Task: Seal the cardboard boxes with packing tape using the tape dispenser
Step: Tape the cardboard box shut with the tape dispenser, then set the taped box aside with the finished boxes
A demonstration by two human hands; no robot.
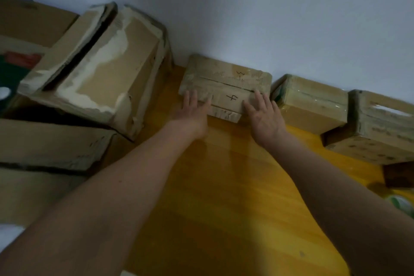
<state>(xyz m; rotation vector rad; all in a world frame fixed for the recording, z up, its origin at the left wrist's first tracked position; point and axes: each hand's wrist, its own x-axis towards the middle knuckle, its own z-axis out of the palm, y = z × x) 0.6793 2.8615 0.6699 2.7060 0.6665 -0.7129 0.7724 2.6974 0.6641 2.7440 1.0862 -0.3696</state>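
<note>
Fingers straight, my left hand [193,111] and right hand [264,114] lie flat on the small taped box [226,87] marked 4, against the wall on the yellow table [224,186]. Its flaps are closed, contents hidden.

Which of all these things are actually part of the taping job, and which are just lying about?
Part of the job:
- box marked 4, under both hands (left hand, right hand)
- two taped boxes beside it

Lying about:
- big worn box
- flattened cardboard
- dark block
</note>
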